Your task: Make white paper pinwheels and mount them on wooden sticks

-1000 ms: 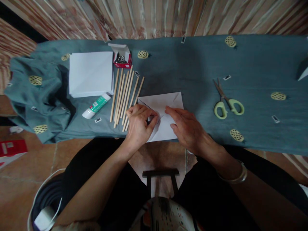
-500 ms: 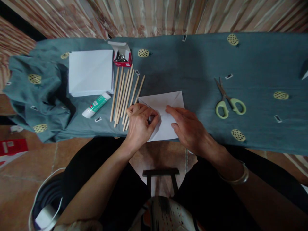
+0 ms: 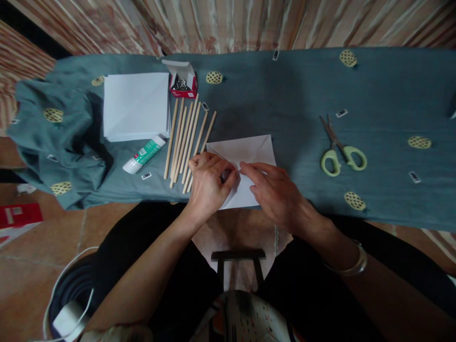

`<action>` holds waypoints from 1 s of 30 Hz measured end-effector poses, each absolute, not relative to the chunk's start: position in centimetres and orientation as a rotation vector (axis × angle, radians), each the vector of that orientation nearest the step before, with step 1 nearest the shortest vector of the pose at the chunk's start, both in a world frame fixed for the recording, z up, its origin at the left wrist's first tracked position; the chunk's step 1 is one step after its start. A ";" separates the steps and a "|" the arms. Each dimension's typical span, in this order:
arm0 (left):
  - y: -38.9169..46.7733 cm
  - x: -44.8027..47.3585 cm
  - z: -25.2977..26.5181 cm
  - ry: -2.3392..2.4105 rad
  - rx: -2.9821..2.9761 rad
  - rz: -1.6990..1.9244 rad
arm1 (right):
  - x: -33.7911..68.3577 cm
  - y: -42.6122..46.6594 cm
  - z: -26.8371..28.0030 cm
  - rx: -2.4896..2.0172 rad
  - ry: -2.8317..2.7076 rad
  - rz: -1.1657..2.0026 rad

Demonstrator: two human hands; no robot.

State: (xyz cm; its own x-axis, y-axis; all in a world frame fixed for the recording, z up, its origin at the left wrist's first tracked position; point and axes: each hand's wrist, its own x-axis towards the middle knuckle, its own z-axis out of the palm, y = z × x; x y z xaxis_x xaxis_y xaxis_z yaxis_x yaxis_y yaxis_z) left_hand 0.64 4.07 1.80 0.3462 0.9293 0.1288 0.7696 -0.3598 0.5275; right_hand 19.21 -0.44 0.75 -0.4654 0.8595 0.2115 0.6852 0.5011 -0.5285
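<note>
Along the tabletop's [image 3: 292,104] near edge lies our white paper [image 3: 245,148]; our left hand [image 3: 210,178] bunches over it, whether pinching we cannot tell; our right hand [image 3: 276,192] rests on it, loosely spread.

Hands: left hand [image 3: 210,183] and right hand [image 3: 280,194] both bare, forearms too
Wrist bling: shiny, silvery bracelet [image 3: 361,262], a rounded band on the right arm
Left sleeve: beige-brownish cuff [image 3: 117,334], kinda bunched up, only the edge shows
Top: pale shirt [image 3: 254,311] with dark streaky marks plus little orangey specks
Trousers: plain black trousers [image 3: 133,232], honestly too dark to pick out any seams
</note>
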 end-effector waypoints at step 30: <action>4.0 -1.2 4.2 1.519 2.299 0.876 | 20.7 1.9 1.6 -1.386 -1.557 0.894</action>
State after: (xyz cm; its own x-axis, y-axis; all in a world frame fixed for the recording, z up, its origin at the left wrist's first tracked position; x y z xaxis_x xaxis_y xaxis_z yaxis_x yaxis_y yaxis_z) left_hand -1.21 4.00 4.20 0.2759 0.8975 0.3440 0.7475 -0.4254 0.5102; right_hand 20.72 1.87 1.55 -0.0293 0.9910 0.1307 0.3867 0.1318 -0.9127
